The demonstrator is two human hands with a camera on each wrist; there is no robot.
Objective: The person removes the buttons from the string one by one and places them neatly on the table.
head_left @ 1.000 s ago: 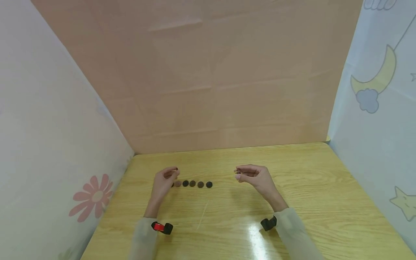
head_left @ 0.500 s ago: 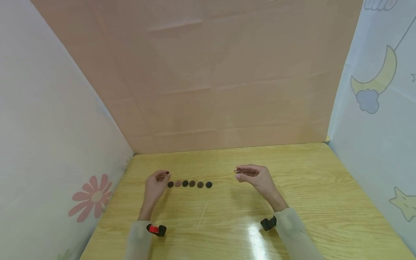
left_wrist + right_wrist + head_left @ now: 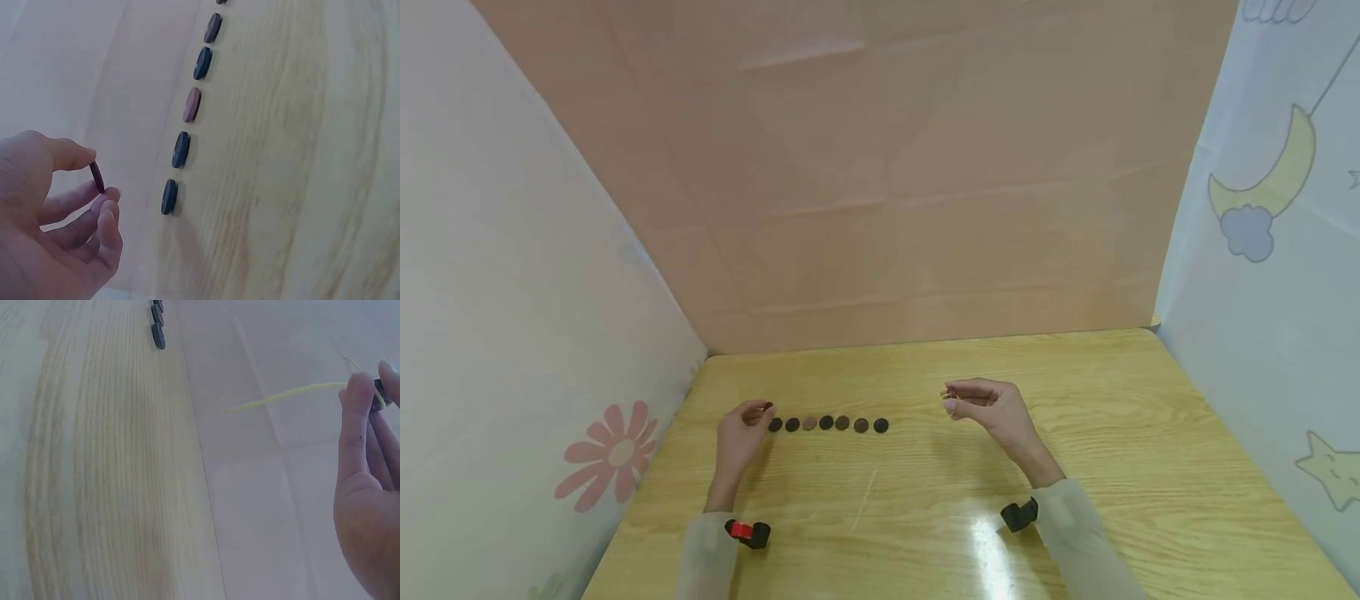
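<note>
My left hand (image 3: 739, 442) pinches a small dark reddish disc (image 3: 97, 177) on edge between thumb and fingertips, above the left end of a row of discs. The nearest disc in that row is a dark one (image 3: 169, 197); a reddish-brown disc (image 3: 192, 105) lies farther along. To the right of the row, my right hand (image 3: 996, 412) is raised over the table. Its thumb and fingers pinch a small dark piece (image 3: 380, 395) with a thin yellow string (image 3: 281, 397) trailing from it. Fingers partly hide that piece, so its full shape cannot be made out.
The row of several discs runs left to right across the wooden table (image 3: 925, 525), ending at a black disc (image 3: 881, 425). A thin pale line (image 3: 865, 498) shows on the tabletop. Behind stands a tan paper wall (image 3: 925, 208), with patterned white panels at both sides.
Bit by bit my left hand has moved left along the row with the reddish disc, and more dark discs show at the row's left end. My right hand stays where it was.
</note>
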